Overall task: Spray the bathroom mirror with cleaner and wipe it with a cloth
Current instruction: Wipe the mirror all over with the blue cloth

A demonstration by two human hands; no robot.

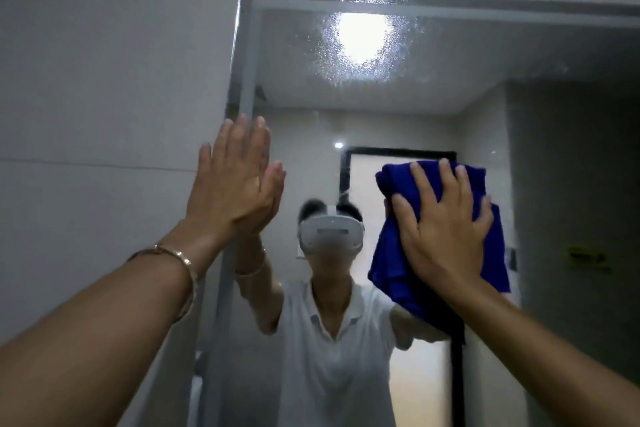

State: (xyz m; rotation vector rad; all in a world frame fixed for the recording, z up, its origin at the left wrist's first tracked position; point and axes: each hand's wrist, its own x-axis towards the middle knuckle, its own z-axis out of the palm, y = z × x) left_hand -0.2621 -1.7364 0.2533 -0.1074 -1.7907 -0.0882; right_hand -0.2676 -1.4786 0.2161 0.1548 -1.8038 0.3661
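Note:
The bathroom mirror (540,135) fills the right half of the view, its left edge running down the middle. Spray droplets (356,45) speckle its top, around a reflected ceiling light. My right hand (446,225) presses a crumpled blue cloth (391,253) flat against the glass at head height, fingers spread over it. My left hand (228,180) rests flat and empty on the mirror's left edge, fingers straight and together, a thin bracelet on the wrist. No spray bottle is in view.
A grey tiled wall (104,97) lies left of the mirror. The glass reflects a person in a white shirt wearing a headset, and a dark-framed doorway (360,163) behind.

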